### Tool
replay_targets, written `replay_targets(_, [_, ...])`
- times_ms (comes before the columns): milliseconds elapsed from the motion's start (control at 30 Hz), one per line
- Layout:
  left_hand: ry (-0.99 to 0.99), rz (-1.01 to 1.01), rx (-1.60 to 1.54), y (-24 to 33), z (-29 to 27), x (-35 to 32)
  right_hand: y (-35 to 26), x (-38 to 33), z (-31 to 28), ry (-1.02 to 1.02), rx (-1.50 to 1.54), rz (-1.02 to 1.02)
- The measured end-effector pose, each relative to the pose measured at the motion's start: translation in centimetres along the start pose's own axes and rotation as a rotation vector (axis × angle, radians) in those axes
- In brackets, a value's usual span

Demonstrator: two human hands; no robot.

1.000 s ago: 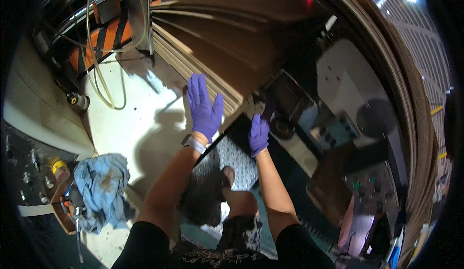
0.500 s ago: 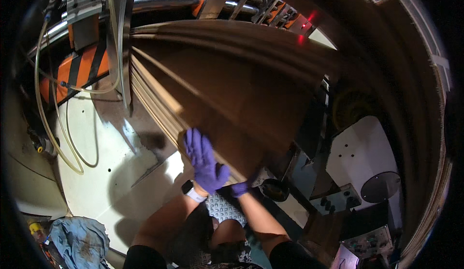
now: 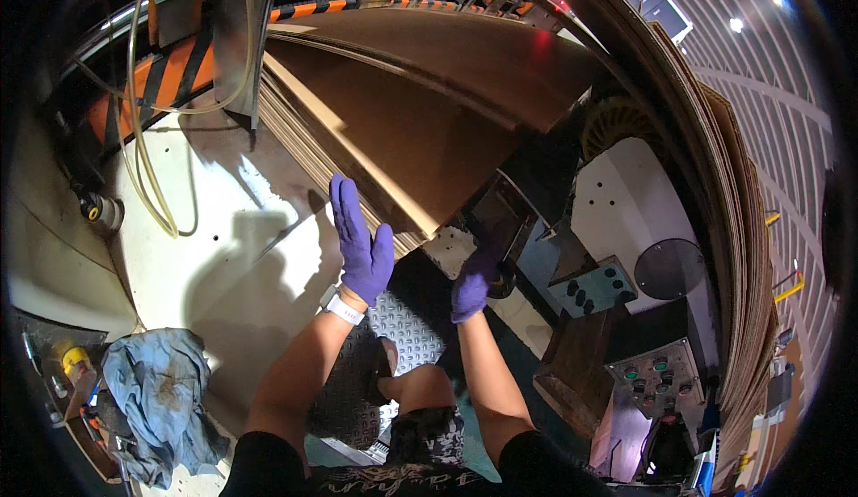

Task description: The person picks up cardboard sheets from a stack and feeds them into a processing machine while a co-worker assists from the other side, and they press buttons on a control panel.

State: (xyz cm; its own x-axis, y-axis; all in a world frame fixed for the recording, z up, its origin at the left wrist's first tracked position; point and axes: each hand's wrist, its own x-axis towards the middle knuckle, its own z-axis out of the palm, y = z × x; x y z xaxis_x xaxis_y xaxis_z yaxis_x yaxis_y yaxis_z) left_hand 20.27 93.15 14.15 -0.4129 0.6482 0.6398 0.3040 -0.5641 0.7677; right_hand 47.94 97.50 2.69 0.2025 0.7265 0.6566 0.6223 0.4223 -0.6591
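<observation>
Both my hands wear purple gloves. My left hand [image 3: 359,238] is flat with its fingers together, pressed against the side edge of a stack of brown cardboard sheets [image 3: 393,139] that lies on a white machine bed [image 3: 223,256]. My right hand [image 3: 472,284] reaches under the near corner of the stack, next to a black part of the machine; its fingers are partly hidden. A white band circles my left wrist.
A blue-grey rag [image 3: 156,399] lies at the lower left. Orange-and-black striped guards [image 3: 170,68] and hoses [image 3: 143,166] sit behind the bed. A white machine housing [image 3: 626,211] and a grey control panel with buttons [image 3: 657,376] stand at right. A metal tread plate [image 3: 393,336] lies below.
The view has drawn closer to the cardboard stack. My left hand now lies flat against the stack's edge, and my right hand has gone down under its near corner.
</observation>
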Motion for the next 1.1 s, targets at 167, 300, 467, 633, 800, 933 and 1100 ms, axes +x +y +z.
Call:
replay_targets(167, [0.022,0.138,0.113,-0.1,-1.7,2.8,-14.9,5.4,2.7,0.161,0.442,0.122])
replay_targets(300, [-0.038,0.310,0.313,-1.6,1.9,2.6,-14.1,6.5,5.4,0.013,0.267,0.125])
replay_targets(467, [0.065,0.347,0.249,-3.2,3.7,1.8,-13.6,7.1,8.8,-0.039,0.386,0.119])
replay_targets(633, [-0.080,0.283,0.289,-2.9,3.4,2.6,-9.3,6.8,8.9,-0.109,0.189,0.008])
replay_targets(800, [-0.060,0.276,0.279,-3.2,3.4,2.5,-9.6,7.5,9.6,-0.109,0.897,0.329])
replay_targets(933, [-0.065,0.291,0.297,-3.1,2.8,2.6,-10.3,7.0,9.3,-0.107,0.525,0.219])
replay_targets(1100, [-0.093,0.304,0.291,-2.9,2.7,2.4,-10.3,6.8,8.7,-0.184,0.107,0.070])
